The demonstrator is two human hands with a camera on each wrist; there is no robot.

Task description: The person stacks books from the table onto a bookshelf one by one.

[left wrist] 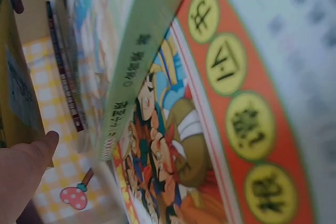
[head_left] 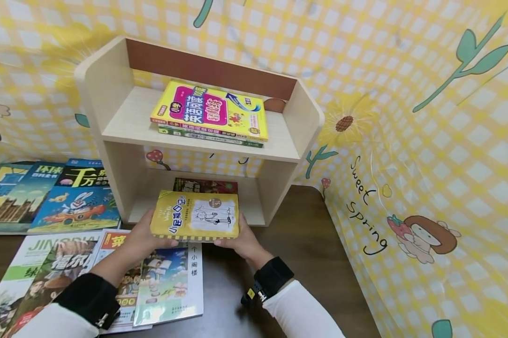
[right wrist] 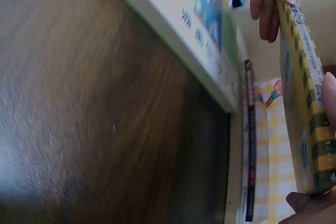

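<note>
In front of the shelf's [head_left: 110, 112] lower opening, the left hand [head_left: 141, 234] and right hand [head_left: 243, 239] are gripping the yellow book [head_left: 194, 215] by its ends, holding it flat above the table [head_left: 313, 244]; sliding it in level over the red book [head_left: 205, 186] seems next.

Dark brown wooden table [head_left: 317, 253], wood grain visible. Standing on it at the rear: a pale wooden two-tier shelf unit [head_left: 110, 117] with a brown back rail. Upper shelf: a short stack of books, topmost a yellow and magenta book [head_left: 211, 110]. Lower compartment: one dark red book [head_left: 205, 186] lying flat. Lying on the table left of the unit: two blue picture books [head_left: 47, 195] side by side. Front left: several overlapping illustrated books [head_left: 68, 277], the rightmost a white-edged picture book [head_left: 171, 281].
</note>
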